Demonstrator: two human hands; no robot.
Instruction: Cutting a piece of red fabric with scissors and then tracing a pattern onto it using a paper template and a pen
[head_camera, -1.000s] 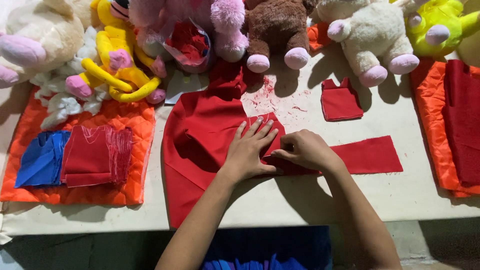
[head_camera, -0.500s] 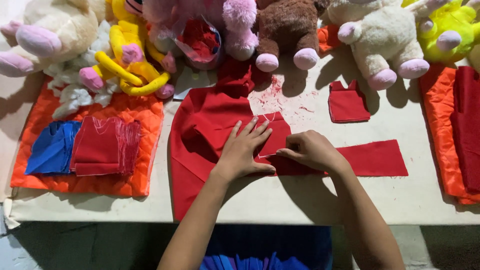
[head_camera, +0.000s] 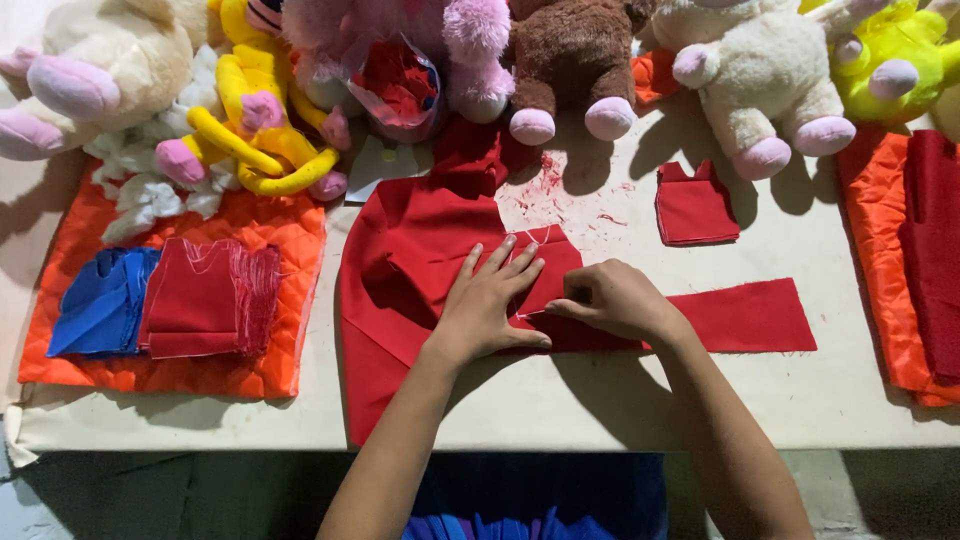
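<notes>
A large piece of red cloth lies on the white table, with a long red strip running off to the right. My left hand lies flat on the cloth, fingers spread, pinning a small cut red piece on top of it. My right hand is closed beside it, fingertips pinching at the lower edge of that small piece. What the fingers pinch is hidden. A small red cut shape lies apart, further back on the right.
Plush toys line the back: cream, yellow, pink, brown, white, lime. An orange quilted mat at left holds blue and red cut stacks. Orange and red fabric lies at right.
Both hands stay on the red cloth in almost the same pose. The camera view has shifted slightly, so the table contents sit a little differently in frame.
</notes>
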